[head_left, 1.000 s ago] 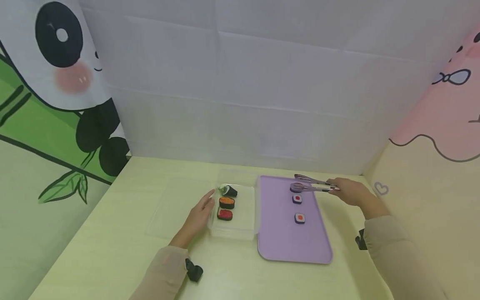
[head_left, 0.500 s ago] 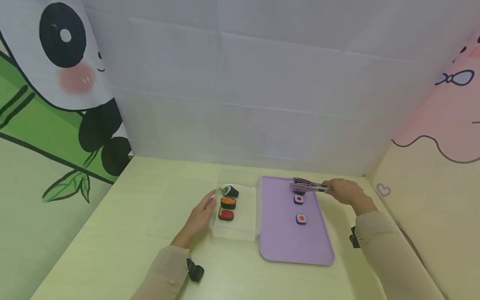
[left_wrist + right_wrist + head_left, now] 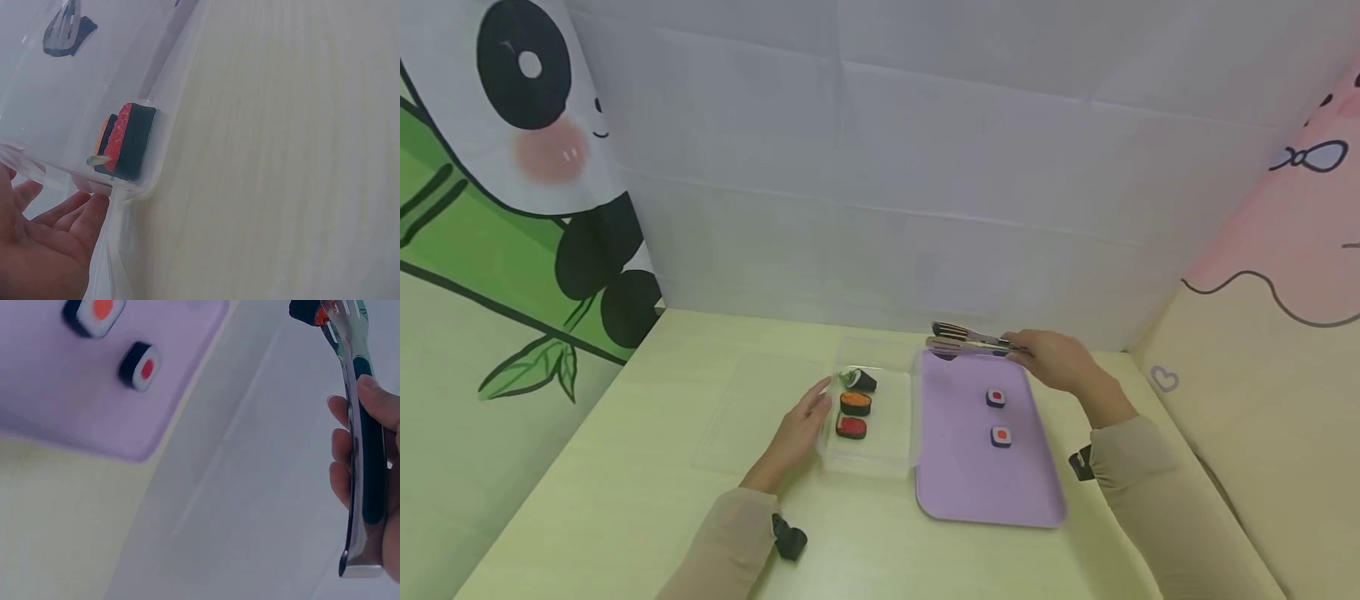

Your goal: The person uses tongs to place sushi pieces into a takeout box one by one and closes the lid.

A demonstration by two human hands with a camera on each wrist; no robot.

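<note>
My right hand [image 3: 1056,360] grips metal tongs [image 3: 369,456] with dark handle grips. Between their slotted tips is a dark-wrapped toy sushi piece [image 3: 304,311] with red in it, raised over the back left of the purple tray [image 3: 958,492]. Two sushi rolls with red or orange centres lie on that tray. Left of it is a clear plastic box [image 3: 887,468] holding a hand roll [image 3: 859,381], an orange-topped sushi [image 3: 855,404] and a red-topped sushi [image 3: 852,427] along its left side. My left hand [image 3: 796,433] rests its fingers against the box's left wall.
A clear flat lid [image 3: 748,417] lies on the pale yellow table left of the box. A white sheet [image 3: 880,208] hangs behind the table, with cartoon-printed sheets on both sides.
The right hand has brought the tongs down round the rear sushi piece, lifted it off the tray and carried it left towards the box. The left hand stays at the box.
</note>
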